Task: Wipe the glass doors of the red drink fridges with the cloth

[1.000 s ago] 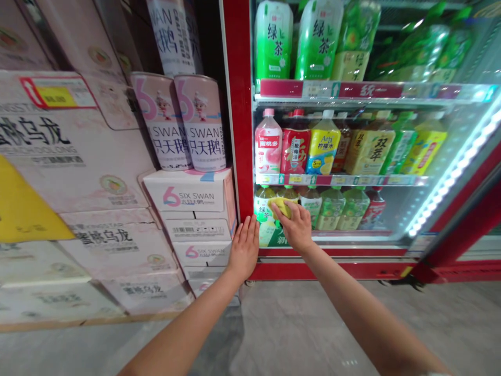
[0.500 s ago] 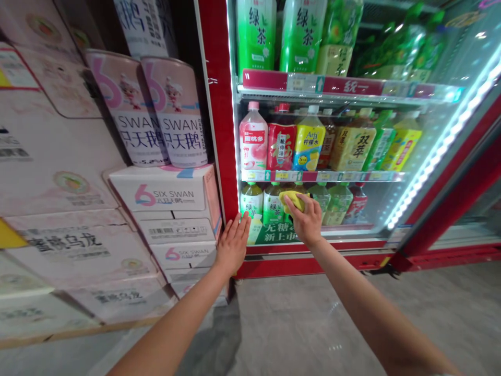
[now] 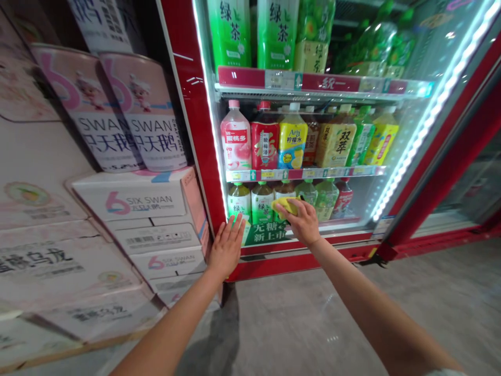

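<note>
My right hand is closed on a yellow cloth, which is against the glass door of a drinks cooler, in front of the bottom row of bottles. Flat against the lower left part of the door and its red frame rests my left hand, fingers spread, holding nothing. A green sticker with white writing shows on the lower glass between the hands. Behind the glass stand green tea bottles, partly covered by the cloth.
Stacked white cartons stand close to the left of the cooler, topped by tall pink-and-white cans. A second red-framed cooler is at the right. Grey floor lies below.
The view has shifted, so the cooler and cartons appear further left. The cloth is still in my right hand, and my left hand remains at the door's lower left.
</note>
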A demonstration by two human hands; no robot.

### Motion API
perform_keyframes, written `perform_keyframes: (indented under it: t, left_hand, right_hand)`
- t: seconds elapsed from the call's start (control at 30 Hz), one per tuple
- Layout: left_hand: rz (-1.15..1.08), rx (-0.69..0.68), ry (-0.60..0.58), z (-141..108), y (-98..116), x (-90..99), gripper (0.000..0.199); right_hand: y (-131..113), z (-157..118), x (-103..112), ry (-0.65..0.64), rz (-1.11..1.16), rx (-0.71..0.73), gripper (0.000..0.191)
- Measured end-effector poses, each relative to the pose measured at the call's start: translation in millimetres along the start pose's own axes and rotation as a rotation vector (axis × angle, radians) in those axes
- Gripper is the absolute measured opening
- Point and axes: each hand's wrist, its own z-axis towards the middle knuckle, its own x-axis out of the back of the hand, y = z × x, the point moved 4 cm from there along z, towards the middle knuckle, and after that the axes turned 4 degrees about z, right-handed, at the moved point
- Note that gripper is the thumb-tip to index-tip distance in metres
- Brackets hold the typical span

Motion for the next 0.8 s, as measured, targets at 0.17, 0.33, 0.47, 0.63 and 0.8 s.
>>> perform_keyframes:
  t: [0.17,0.33,0.47,0.63,0.8]
  left_hand:
    - [0.036,-0.002,0.024,2,2,1.7,0.087]
    - [0.026,0.016,-0.006,0,4,-0.1,0.083]
    - [0.018,0.044,-0.047,-11,2,-0.8,0.081]
    - [-0.011,0.142,-0.058,-31,1,-1.5,0.087]
    - [-0.041,0.226,-0.151,-47,4,-18.7,0.087]
  right_hand:
    - [-39,25,-13,0.063,0.028,-0.086,0.06]
    - [-64,0,-21,-0.096,0.083,0.28,0.059]
    - [-54,9,-12,-0.047,0.076,0.197,0.057]
    - [-85,60,-16,0.068,0.122,0.001,0.062]
    - [-137,99,-35,0.074,0.2,-0.02,0.069]
